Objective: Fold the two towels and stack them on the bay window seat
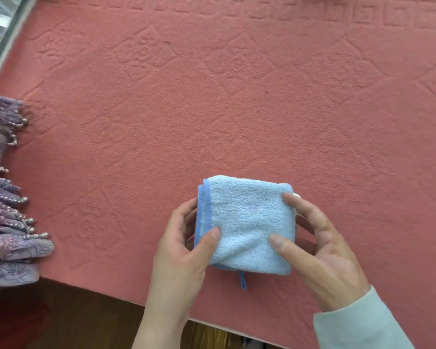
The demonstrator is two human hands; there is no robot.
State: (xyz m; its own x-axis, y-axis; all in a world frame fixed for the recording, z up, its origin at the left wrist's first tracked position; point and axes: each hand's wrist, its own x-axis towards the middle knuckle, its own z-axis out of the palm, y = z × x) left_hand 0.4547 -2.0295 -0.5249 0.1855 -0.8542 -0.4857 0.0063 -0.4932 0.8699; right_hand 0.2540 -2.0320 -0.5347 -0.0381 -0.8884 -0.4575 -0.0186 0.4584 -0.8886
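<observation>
A light blue towel [247, 222], folded into a small square with a darker blue hem on its left side, lies near the front edge of the pink patterned seat cover [212, 109]. My left hand [184, 248] grips the towel's left edge, thumb on top. My right hand [315, 248] holds the right edge, with its thumb and a fingertip pressing on the top face. A small blue loop hangs out under the towel's front edge. A bit of white shows behind the right corner. No second towel is clearly visible.
A purple beaded curtain [8, 210] hangs over the seat's left side. A window frame [3, 39] runs along the top left corner. Brown wooden floor [61, 323] shows below the seat's front edge.
</observation>
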